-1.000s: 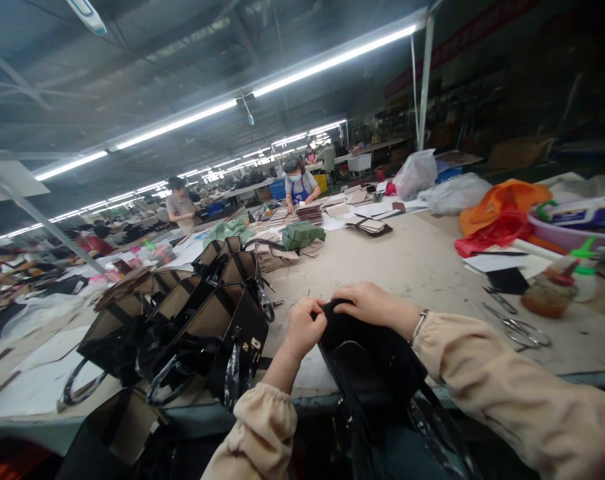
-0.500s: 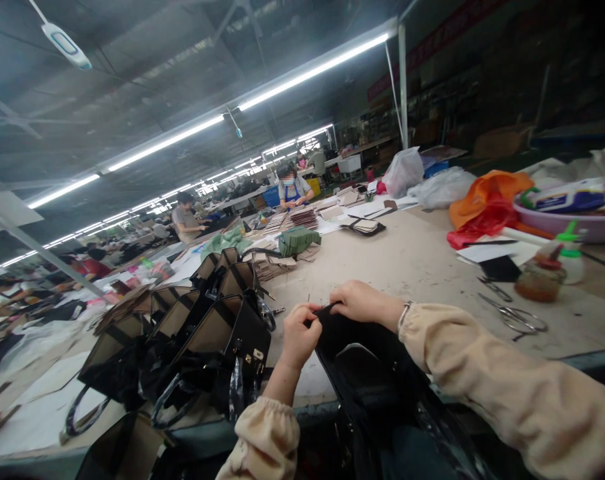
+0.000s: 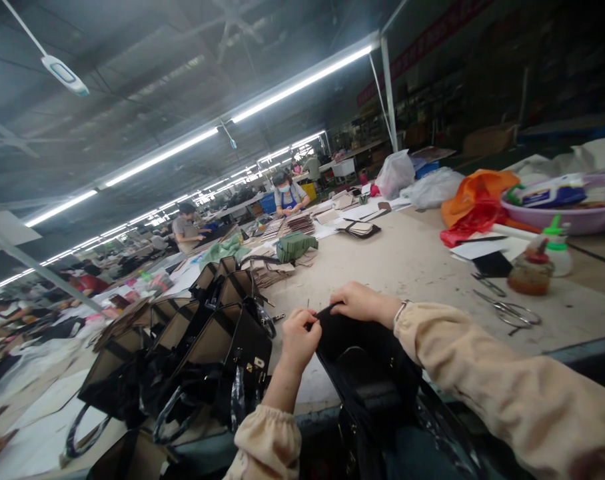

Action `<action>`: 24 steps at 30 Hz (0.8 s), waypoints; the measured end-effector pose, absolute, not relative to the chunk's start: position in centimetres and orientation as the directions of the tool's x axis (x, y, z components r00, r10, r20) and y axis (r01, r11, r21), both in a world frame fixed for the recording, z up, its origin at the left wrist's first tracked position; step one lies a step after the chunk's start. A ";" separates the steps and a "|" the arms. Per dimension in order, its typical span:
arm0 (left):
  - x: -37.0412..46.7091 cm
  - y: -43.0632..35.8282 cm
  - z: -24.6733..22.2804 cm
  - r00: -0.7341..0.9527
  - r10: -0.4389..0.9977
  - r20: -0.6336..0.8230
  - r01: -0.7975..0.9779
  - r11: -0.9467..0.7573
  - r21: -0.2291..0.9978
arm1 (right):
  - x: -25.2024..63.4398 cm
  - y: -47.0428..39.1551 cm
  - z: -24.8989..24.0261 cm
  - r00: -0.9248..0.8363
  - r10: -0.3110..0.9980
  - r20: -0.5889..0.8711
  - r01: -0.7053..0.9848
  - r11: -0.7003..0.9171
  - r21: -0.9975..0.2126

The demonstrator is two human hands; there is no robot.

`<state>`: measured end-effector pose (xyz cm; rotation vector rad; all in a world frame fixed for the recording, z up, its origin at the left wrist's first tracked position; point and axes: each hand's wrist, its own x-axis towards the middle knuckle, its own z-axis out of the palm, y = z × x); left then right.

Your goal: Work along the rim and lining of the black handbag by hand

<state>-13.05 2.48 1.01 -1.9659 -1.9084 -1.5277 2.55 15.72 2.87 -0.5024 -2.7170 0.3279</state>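
Note:
A black bag (image 3: 367, 373) stands open at the table's front edge, its inside dark. My right hand (image 3: 360, 303) pinches the bag's top rim at the far corner, fingers closed over it. Close beside it on the left, my left hand (image 3: 298, 339) has thumb and finger pressed together at the same corner; a thin dark tip sticks up above it, too small to name. To the left stand several black bags with tan insides (image 3: 227, 330), their handles partly wrapped in plastic.
Scissors (image 3: 515, 313), a glue jar (image 3: 530, 270) and a green-capped bottle (image 3: 558, 250) lie right, before a purple basin (image 3: 582, 220). Green cloth (image 3: 296, 247) and stacked pieces (image 3: 267, 272) sit farther back. Two people (image 3: 290, 195) (image 3: 185, 230) work beyond.
The whole view has shifted slightly, so the table items on the right appear a little farther left. Both hands keep nearly the same place at the bag's corner.

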 end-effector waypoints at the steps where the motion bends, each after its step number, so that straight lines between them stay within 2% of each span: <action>1: -13.0 2.5 1.0 -0.219 0.759 0.613 0.764 -0.257 0.592 | 2.5 15.7 2.9 -0.873 0.382 0.303 0.300 0.911 -0.285; 9: -12.5 2.7 0.2 -0.314 0.727 0.610 0.749 -0.206 0.630 | 2.9 15.5 3.1 -0.872 0.384 0.303 0.313 0.914 -0.256; 24: -12.6 2.9 0.0 -0.342 0.756 0.559 0.703 -0.189 0.685 | 2.7 15.5 3.5 -0.889 0.364 0.278 0.295 0.920 -0.259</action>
